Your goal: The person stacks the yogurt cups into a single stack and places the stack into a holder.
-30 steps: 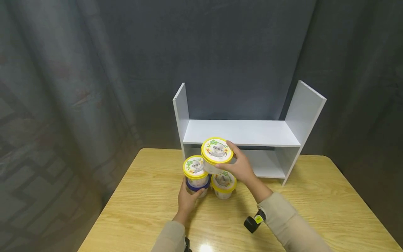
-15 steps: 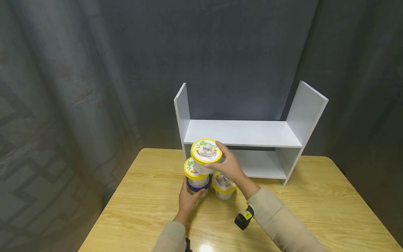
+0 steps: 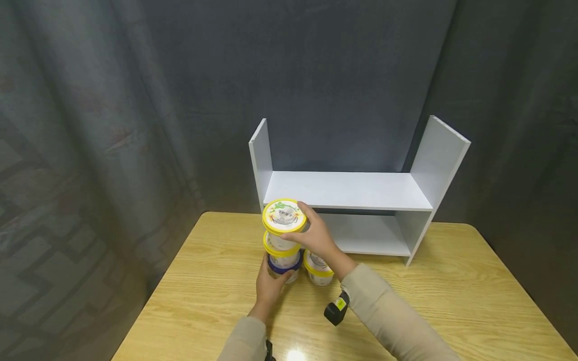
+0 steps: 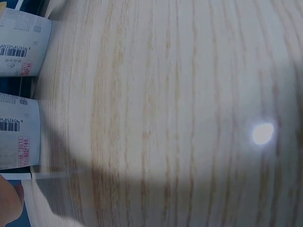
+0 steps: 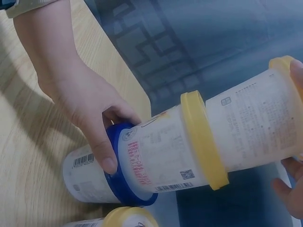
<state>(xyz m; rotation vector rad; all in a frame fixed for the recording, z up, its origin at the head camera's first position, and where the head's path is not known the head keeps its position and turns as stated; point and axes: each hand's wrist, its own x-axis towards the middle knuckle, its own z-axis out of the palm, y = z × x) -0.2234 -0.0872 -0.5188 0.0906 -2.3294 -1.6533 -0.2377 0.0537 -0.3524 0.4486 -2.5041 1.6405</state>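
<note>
My left hand (image 3: pixel 267 286) holds a white tub with a dark blue lid (image 5: pixel 124 175), which stands on the table at the bottom of a stack. On that lid sits a tub with a yellow lid (image 3: pixel 283 258). Above it my right hand (image 3: pixel 317 238) grips another yellow-lidded tub (image 3: pixel 284 218) by its rim. In the right wrist view this upper tub (image 5: pixel 255 123) tilts slightly, its base at the lid below. Just right of the stack stands one more yellow-lidded tub (image 3: pixel 318 271), partly covered by my right hand. The left wrist view catches only tub sides (image 4: pixel 19 132) and a fingertip.
A white two-level shelf (image 3: pixel 347 190) stands behind the tubs, with upright side panels. The wooden table (image 3: pixel 189 301) carries everything. Dark curtains (image 3: pixel 343 85) hang at the back and sides. A black wrist device (image 3: pixel 335 313) hangs under my right forearm.
My right hand has carried its yellow-lidded tub leftward, from above the right-hand tub to over the stack. My left hand has stayed on the blue-lidded tub.
</note>
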